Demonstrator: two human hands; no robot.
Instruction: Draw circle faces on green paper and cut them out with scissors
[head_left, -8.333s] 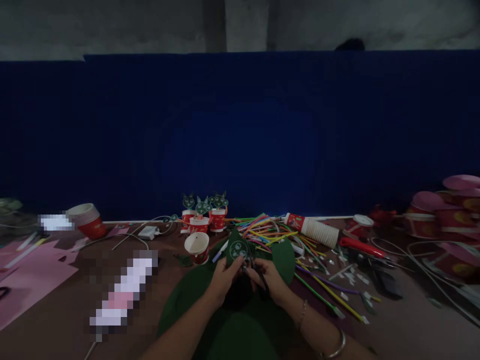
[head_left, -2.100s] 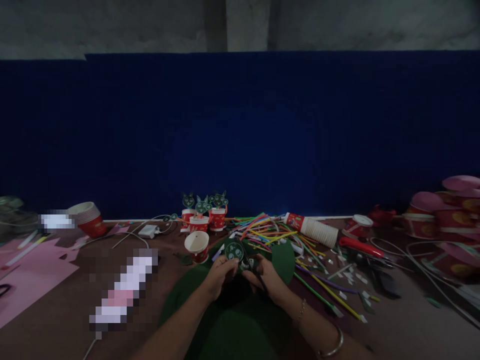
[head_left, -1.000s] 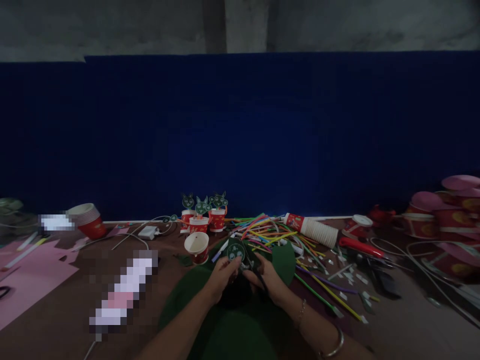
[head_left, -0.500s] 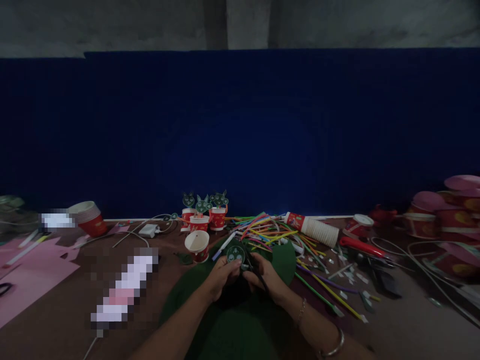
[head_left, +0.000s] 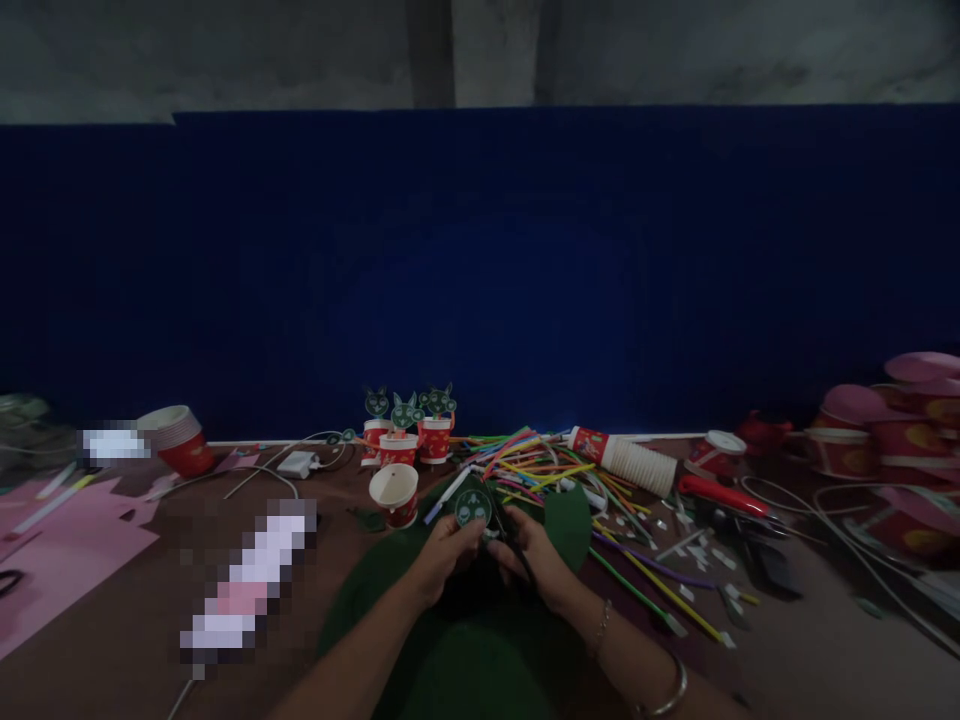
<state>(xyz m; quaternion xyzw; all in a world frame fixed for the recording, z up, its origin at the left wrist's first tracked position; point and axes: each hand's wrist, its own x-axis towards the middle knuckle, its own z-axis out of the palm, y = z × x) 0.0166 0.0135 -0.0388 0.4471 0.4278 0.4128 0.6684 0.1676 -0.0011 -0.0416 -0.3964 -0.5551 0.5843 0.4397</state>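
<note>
My left hand (head_left: 452, 548) pinches a round dark green paper cutout (head_left: 472, 506) with a face drawn on it in light lines. Closed around dark-handled scissors (head_left: 519, 556), my right hand (head_left: 538, 552) is just beside the cutout, at its lower right edge. Whether the blades are apart is too dark to make out. Beneath both hands lies large dark green paper (head_left: 420, 640). A white-rimmed red paper cup (head_left: 394, 497) stands beyond my left hand.
Behind that cup are several red cups with green animal faces (head_left: 405, 412). Colourful pipe cleaners (head_left: 532, 462) are heaped beyond my hands, beside a lying cup stack (head_left: 634, 462). Pink paper (head_left: 82, 540) lies left; a red-handled tool (head_left: 724, 492) and more cups (head_left: 844, 440) are at right.
The cutout is turned slightly and sits a little higher in my left fingers. My right hand and the scissors have shifted only slightly beside it.
</note>
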